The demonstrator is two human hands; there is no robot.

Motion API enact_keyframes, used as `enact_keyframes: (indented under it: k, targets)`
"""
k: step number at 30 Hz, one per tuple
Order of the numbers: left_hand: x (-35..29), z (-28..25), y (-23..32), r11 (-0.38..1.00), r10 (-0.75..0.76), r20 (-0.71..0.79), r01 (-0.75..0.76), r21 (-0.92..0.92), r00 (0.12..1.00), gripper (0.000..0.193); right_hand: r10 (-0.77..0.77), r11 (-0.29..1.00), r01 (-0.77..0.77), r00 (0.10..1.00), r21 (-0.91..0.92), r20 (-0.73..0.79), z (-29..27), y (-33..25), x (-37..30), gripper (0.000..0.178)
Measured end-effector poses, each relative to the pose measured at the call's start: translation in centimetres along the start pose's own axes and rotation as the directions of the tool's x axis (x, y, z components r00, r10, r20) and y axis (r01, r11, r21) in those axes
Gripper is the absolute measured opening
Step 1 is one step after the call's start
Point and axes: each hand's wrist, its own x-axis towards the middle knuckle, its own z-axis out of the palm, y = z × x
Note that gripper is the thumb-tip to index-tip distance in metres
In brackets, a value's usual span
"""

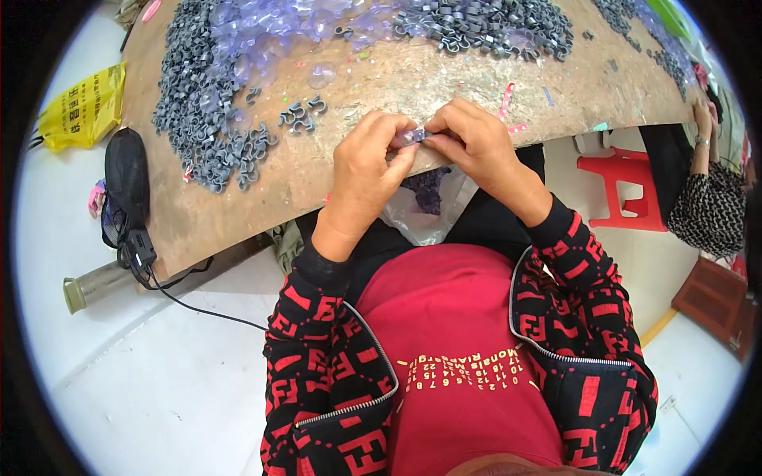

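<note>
At the table's near edge, my left hand [369,159] and my right hand [472,139] meet, thumbs and fingertips pinched round a small see-through purplish piece [409,136]. My fingers cover most of it, and its exact kind is hidden. Beyond my left hand lie a few loose grey plastic clips [300,117], beside a large heap of the same clips [210,147]. A single see-through cup-shaped piece [322,75] rests farther back, in front of a pile of purplish see-through pieces [270,32]. Below my hands, a see-through plastic bag [405,218] holds something dark purple.
More grey clips [500,24] cover the worn wooden table [389,87] at the back. A yellow bag [83,107] and black pouch [127,174] sit left, with a cable [206,308]. On the right are a red stool [619,186] and another person's arm [702,135].
</note>
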Motion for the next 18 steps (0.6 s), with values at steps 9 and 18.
enact_keyframes:
  k: [9, 18]
  targets:
    - [0.7, 0.6, 0.0, 0.987, 0.087, 0.0, -0.086, 0.132, 0.996, 0.024, -0.029, 0.996, 0.017, 0.991, 0.088, 0.134, -1.3, 0.3, 1.6, 0.014]
    - [-0.2, 1.0, 1.2, 0.978, 0.006, -0.047, 0.004, 0.208, 0.999, 0.02, -0.124, 0.992, 0.126, 0.909, 0.022, 0.398, -2.3, 0.5, 3.7, 0.014]
